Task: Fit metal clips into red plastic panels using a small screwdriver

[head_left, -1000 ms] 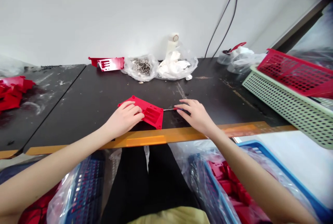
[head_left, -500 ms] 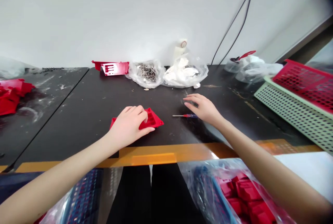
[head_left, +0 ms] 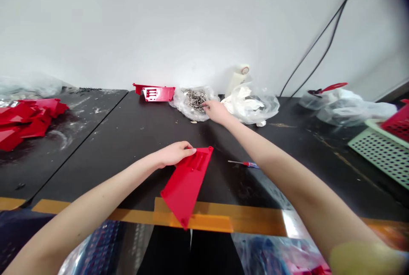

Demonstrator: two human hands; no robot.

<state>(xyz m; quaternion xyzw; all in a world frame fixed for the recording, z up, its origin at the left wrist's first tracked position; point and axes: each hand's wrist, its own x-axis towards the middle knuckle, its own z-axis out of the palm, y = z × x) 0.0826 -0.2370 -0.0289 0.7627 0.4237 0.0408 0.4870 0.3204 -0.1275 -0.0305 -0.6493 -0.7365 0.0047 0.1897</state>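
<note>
Red plastic panel [head_left: 185,185] in left hand [head_left: 175,154]; open right hand [head_left: 217,111] at clear hardware bag [head_left: 193,102]; screwdriver [head_left: 244,164] nearby

This location is a small-parts assembly workshop. The worn black workbench [head_left: 140,138], edged with orange tape [head_left: 255,219], carries a pile of red moulded plastic parts [head_left: 28,119], a clear bag of small metal fasteners [head_left: 194,100] and a screwdriver [head_left: 244,164]. A perforated green plastic crate [head_left: 380,155] stands at the right end. Black cables [head_left: 319,49] run down the plain white wall [head_left: 191,23].
</note>
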